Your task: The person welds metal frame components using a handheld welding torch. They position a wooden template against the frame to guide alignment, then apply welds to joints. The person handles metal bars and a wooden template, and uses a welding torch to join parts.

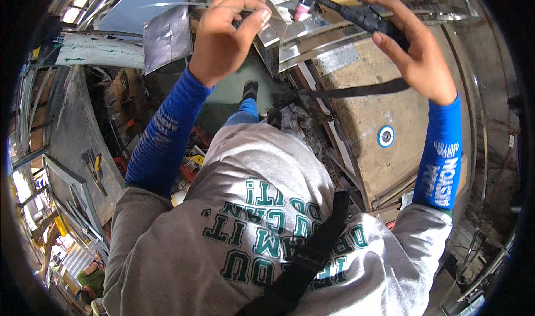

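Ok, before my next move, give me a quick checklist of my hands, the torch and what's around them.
1. Torch in the right hand: ok, gripped by its black body.
2. Thin rod in the left hand: ok, it runs into the fingers.
3. Pink nozzle clear of the shiny metal: cannot tell, contact isn't clear from this angle.
4. Gloves on: not ok, both hands are bare.
5. Forearms covered: ok, blue sleeves on both.
6. Yellow-handled pliers away from both hands: ok, they lie off to the left.
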Motion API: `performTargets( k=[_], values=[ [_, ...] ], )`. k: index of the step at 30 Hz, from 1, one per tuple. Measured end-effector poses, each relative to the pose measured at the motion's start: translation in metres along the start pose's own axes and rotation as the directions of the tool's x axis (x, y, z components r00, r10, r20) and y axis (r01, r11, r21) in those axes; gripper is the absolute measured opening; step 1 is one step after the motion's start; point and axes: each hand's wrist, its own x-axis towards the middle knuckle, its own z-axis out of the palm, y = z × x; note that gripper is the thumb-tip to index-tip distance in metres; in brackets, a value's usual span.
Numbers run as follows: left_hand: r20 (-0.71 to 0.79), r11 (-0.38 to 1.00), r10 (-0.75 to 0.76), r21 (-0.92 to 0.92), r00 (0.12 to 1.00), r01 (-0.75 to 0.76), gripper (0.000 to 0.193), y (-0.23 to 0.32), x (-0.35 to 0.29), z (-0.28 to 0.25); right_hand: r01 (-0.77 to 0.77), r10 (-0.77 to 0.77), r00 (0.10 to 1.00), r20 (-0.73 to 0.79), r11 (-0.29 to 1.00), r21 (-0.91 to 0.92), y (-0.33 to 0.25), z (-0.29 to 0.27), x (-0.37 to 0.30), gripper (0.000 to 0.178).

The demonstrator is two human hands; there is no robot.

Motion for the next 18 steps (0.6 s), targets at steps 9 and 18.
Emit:
performTargets(
  k=[9, 18],
  values=[
    [-0.024, 0.995, -0.081, -0.059, 0.996, 0.079, 0.009, 0.006, 0.005, 0.006, -0.052, 0.052, 0.999, -0.012, 0.998, 0.017, -0.017, -0.007, 0.004, 0.052],
    [-0.017, 0.992, -0.065, -0.108, 0.998, 0.063, 0.009, -0.002, 0.002, 0.009, 0.079, -0.079, 0.997, -0.006, 0.997, -0.009, -0.003, -0.007, 0.003, 0.052]
  ],
)
